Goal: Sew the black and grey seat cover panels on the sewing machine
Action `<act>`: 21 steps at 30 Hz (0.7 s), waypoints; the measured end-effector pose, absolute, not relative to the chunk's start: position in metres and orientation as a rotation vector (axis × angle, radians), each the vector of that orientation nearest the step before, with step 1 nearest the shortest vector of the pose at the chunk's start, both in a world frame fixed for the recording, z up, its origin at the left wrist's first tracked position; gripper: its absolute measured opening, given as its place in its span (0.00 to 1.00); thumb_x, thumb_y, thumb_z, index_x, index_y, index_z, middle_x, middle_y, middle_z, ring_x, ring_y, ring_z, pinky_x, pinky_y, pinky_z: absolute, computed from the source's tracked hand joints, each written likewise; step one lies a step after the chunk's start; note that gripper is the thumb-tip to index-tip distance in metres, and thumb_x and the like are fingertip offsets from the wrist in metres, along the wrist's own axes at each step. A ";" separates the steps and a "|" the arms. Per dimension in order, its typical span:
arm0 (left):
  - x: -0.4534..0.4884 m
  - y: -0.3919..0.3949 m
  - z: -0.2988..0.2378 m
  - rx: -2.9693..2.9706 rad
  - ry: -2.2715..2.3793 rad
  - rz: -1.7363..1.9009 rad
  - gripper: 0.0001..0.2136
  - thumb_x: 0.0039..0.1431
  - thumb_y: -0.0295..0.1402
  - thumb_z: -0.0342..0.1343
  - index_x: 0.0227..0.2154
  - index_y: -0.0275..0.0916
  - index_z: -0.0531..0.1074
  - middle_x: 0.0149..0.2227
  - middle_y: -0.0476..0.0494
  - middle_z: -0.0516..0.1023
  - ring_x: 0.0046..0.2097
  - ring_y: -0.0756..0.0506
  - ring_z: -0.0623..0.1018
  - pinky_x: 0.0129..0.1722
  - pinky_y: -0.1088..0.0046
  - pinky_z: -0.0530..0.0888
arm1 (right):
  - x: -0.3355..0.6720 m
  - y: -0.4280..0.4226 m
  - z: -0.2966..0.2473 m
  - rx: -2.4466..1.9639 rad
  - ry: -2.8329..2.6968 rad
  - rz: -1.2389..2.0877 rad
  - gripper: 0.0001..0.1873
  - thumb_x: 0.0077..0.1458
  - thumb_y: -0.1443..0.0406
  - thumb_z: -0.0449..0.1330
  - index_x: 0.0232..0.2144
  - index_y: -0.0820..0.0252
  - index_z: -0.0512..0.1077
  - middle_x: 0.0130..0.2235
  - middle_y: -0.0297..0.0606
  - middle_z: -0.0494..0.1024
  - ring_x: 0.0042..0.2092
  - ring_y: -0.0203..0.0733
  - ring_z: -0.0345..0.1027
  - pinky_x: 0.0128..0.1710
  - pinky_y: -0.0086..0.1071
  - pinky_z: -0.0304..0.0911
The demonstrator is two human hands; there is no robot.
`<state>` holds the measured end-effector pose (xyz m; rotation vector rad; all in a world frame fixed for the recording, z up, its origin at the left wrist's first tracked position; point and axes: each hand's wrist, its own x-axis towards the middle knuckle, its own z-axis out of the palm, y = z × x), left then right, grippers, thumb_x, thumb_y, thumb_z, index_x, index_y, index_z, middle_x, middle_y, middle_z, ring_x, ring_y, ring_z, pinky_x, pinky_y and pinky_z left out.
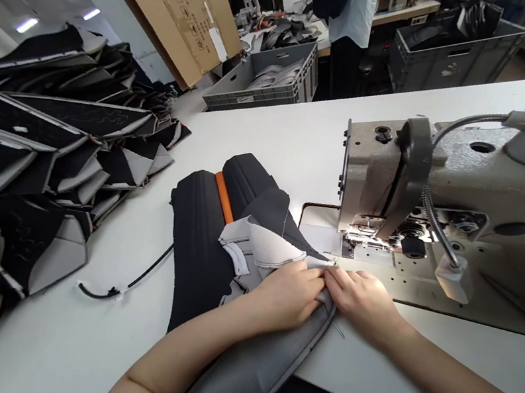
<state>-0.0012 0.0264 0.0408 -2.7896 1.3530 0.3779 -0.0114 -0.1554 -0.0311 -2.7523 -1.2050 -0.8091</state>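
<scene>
A grey and black padded fabric piece (246, 355) with an orange stripe (224, 195) lies on the white table (94, 329) in front of an industrial sewing machine (445, 187). My left hand (289, 295) presses down on the grey mesh part of the piece, fingers curled over its edge. Beside it, my right hand (360, 300) pinches the same edge just before the machine's presser foot (353, 242). Both hands touch each other at the fabric's seam.
A large heap of black and grey cut fabric pieces (30, 171) fills the left of the table. A loose black cord (127, 284) lies near it. Grey crates (266, 80) and cardboard (174, 1) stand behind, where another person (349, 23) works at a bench.
</scene>
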 end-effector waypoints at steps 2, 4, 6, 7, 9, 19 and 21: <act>-0.009 0.026 0.032 -2.781 1.304 0.235 0.17 0.61 0.32 0.49 0.51 0.30 0.65 0.56 0.36 0.66 0.42 0.42 0.71 0.44 0.64 0.71 | -0.021 -0.158 -0.033 -2.830 -1.256 -0.852 0.18 0.52 0.79 0.47 0.40 0.71 0.73 0.42 0.50 0.76 0.24 0.37 0.62 0.25 0.33 0.54; -0.015 0.026 0.024 -2.755 1.290 0.137 0.23 0.61 0.33 0.48 0.59 0.31 0.58 0.63 0.37 0.58 0.43 0.42 0.70 0.43 0.62 0.71 | -0.031 -0.164 -0.034 -2.862 -1.299 -0.803 0.20 0.51 0.79 0.47 0.43 0.73 0.72 0.47 0.54 0.74 0.23 0.36 0.62 0.23 0.33 0.54; -0.019 0.025 0.020 -2.722 1.297 0.132 0.25 0.61 0.31 0.46 0.61 0.31 0.55 0.63 0.38 0.57 0.43 0.41 0.70 0.42 0.61 0.71 | -0.039 -0.169 -0.035 -2.846 -1.315 -0.723 0.21 0.51 0.79 0.47 0.45 0.73 0.72 0.49 0.55 0.73 0.22 0.35 0.62 0.23 0.33 0.54; -0.020 0.024 0.020 -2.715 1.293 0.150 0.24 0.61 0.31 0.45 0.60 0.31 0.56 0.63 0.38 0.58 0.43 0.41 0.70 0.42 0.61 0.71 | -0.042 -0.171 -0.035 -2.817 -1.314 -0.698 0.22 0.51 0.79 0.47 0.46 0.74 0.71 0.50 0.55 0.72 0.23 0.35 0.63 0.23 0.33 0.55; -0.022 0.022 0.022 -2.711 1.280 0.193 0.24 0.60 0.30 0.45 0.59 0.30 0.58 0.62 0.37 0.60 0.43 0.40 0.70 0.42 0.60 0.71 | -0.048 -0.174 -0.034 -2.748 -1.285 -0.656 0.21 0.53 0.77 0.46 0.47 0.74 0.71 0.52 0.56 0.70 0.25 0.35 0.65 0.24 0.33 0.57; 0.013 0.007 0.022 -2.683 1.348 0.141 0.24 0.59 0.32 0.46 0.58 0.31 0.60 0.62 0.40 0.60 0.49 0.39 0.68 0.48 0.61 0.69 | -0.029 -0.189 -0.030 -2.611 -1.001 -0.600 0.18 0.60 0.71 0.45 0.45 0.69 0.71 0.51 0.45 0.73 0.34 0.39 0.71 0.31 0.33 0.63; 0.029 0.001 0.023 -2.666 1.375 0.135 0.23 0.60 0.31 0.46 0.58 0.31 0.61 0.61 0.40 0.62 0.53 0.39 0.67 0.50 0.61 0.68 | -0.019 -0.191 -0.031 -2.632 -0.904 -0.631 0.17 0.60 0.70 0.46 0.44 0.69 0.72 0.49 0.46 0.74 0.36 0.39 0.71 0.33 0.32 0.64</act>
